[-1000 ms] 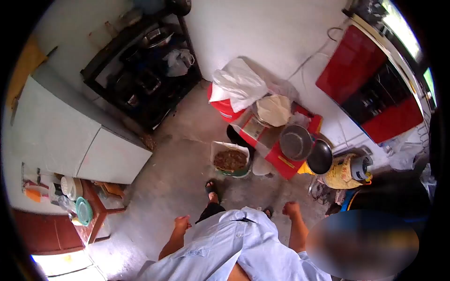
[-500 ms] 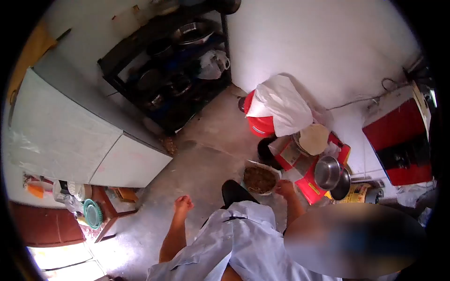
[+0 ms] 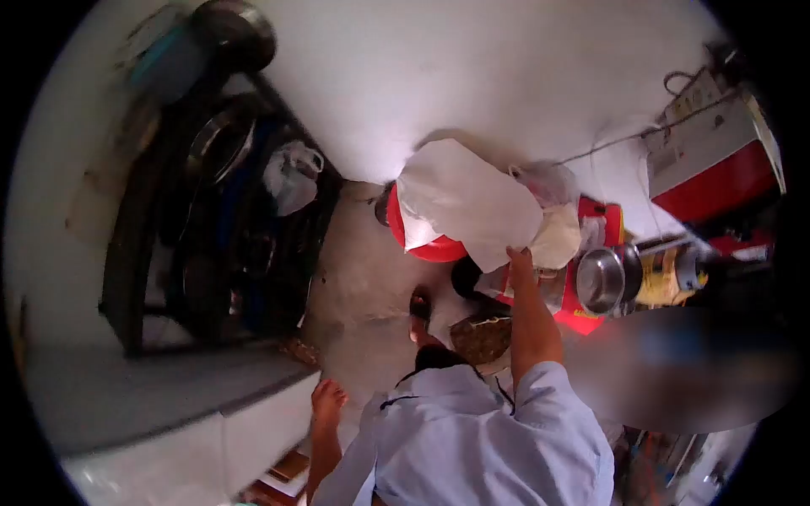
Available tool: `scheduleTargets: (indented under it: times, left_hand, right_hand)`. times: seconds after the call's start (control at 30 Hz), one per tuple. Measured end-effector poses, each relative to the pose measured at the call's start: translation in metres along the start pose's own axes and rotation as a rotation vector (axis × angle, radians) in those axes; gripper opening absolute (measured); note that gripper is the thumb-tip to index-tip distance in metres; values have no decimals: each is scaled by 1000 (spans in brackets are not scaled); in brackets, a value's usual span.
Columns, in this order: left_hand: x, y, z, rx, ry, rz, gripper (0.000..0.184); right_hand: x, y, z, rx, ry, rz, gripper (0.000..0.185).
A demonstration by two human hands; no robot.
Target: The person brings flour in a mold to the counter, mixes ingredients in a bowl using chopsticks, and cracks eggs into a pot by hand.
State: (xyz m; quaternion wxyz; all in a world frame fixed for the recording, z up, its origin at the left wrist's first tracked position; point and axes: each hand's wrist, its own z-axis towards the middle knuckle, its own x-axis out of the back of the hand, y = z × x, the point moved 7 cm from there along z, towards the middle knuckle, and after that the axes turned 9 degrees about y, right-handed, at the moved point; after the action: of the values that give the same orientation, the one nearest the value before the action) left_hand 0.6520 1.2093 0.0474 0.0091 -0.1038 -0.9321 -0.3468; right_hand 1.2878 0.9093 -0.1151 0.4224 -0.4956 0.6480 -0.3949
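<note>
My right hand (image 3: 520, 255) reaches forward to the lower right edge of a white plastic sack (image 3: 468, 198), its fingers closed on that edge. The sack lies over a red tub (image 3: 439, 248) against the wall. Beside the sack on the right is a pale, flat cover (image 3: 557, 238). My left hand (image 3: 329, 396) hangs low on the left, fingers curled in, with nothing visible in it. Below my right forearm sits a container of brown material (image 3: 481, 339), partly hidden by the arm and shirt.
A dark shelf (image 3: 126, 253) with pans and a plastic bag (image 3: 292, 177) stands on the left. Metal pot (image 3: 601, 280), yellow gas cylinder (image 3: 662, 277) and red-fronted cabinet (image 3: 717, 194) are on the right. A white fridge (image 3: 177, 455) is at the lower left.
My right hand has moved forward from beside the container to the sack and taken hold of its edge. The sack looks more spread out. The view has turned, and I stand closer to the tub.
</note>
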Motion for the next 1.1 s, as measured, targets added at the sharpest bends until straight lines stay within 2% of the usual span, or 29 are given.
scheduleTargets:
  times: [0.07, 0.1, 0.2, 0.27, 0.33, 0.4, 0.43, 0.5, 0.57, 0.7, 0.73, 0.83, 0.9, 1.0, 1.1]
  left_hand:
    - [-54, 47, 21, 9, -171, 90, 15]
    - [-92, 69, 36, 9, -265, 112, 16]
    - [-173, 139, 68, -122, -317, 435, 20]
    - [-242, 178, 71, -157, -424, 429, 27]
    - [-312, 219, 53, -202, -551, 463, 35]
    - [-388, 257, 25, -300, -708, 559, 43]
    - [-420, 270, 19, -368, -782, 625, 46]
    - [-476, 300, 0, -421, -883, 484, 49]
    - [-524, 332, 0, -621, -908, 604, 49]
    - [-558, 383, -9, -873, -938, 732, 49]
    - [-557, 392, 0, -841, -883, 730, 44]
    - [-548, 418, 16, -661, -917, 629, 41]
    - [-537, 440, 12, -665, -929, 566, 39]
    - [-522, 465, 10, -725, -937, 499, 36]
    - [-513, 476, 17, -736, -910, 539, 33]
  right_hand:
    - [-10, -35, -17, -116, 19, -45, 49]
    - [-18, -50, -20, -1, 79, -141, 50]
    - [-44, -76, -37, 310, 222, -420, 51]
    - [-81, -118, -58, 501, 278, -562, 50]
    - [-132, -164, -92, 699, 208, -696, 48]
    - [-187, -214, -124, 805, 122, -625, 48]
    - [-213, -229, -135, 786, 54, -637, 50]
    - [-265, -254, -159, 774, -86, -686, 53]
    - [-314, -283, -188, 774, -216, -785, 54]
    - [-380, -277, -226, 840, -417, -991, 49]
    - [-388, -274, -233, 822, -418, -983, 47]
    - [-417, -297, -248, 766, -417, -986, 44]
    - [-422, -330, -254, 715, -411, -1051, 47]
    - [-405, -363, -242, 535, -289, -999, 42]
    - [-393, -383, -210, 638, -209, -1117, 44]
